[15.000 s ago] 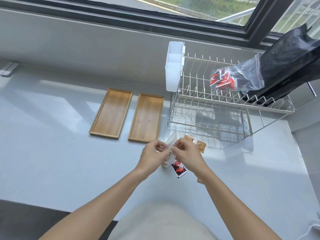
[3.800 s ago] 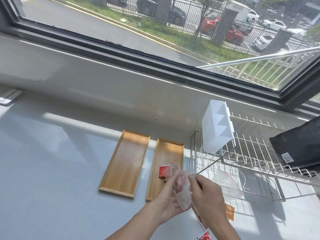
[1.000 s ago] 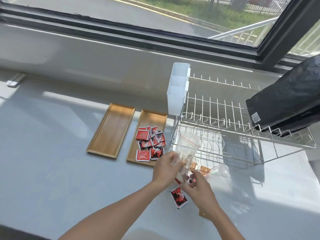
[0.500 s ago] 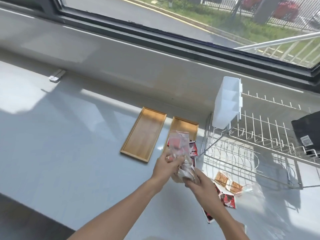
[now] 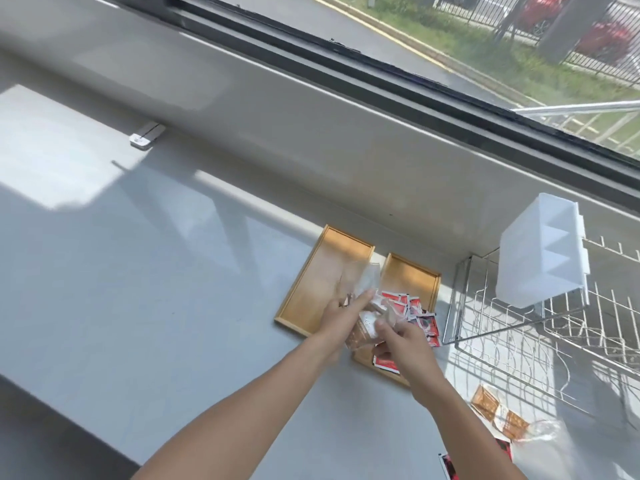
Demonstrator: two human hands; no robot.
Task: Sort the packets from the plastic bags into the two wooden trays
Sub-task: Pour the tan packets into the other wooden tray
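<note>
Two wooden trays lie side by side on the grey counter. The left tray (image 5: 313, 271) holds nothing that I can see. The right tray (image 5: 410, 275) carries a heap of red packets (image 5: 420, 318). Both hands grip a clear plastic bag (image 5: 363, 299) with brown packets inside, held over the gap between the trays. My left hand (image 5: 341, 315) pinches its upper part and my right hand (image 5: 403, 342) holds its lower end. Two brown packets (image 5: 498, 408) and an empty clear bag (image 5: 543, 441) lie on the counter at the lower right, beside a red packet (image 5: 448, 465).
A wire dish rack (image 5: 540, 327) with a white plastic caddy (image 5: 543, 251) stands right of the trays. A window ledge (image 5: 311, 140) runs behind. A small metal latch (image 5: 145, 136) sits at the far left.
My head has turned left and closer, so the trays sit further right in view. Both hands have carried the bag left, from over the right tray toward the left one.
</note>
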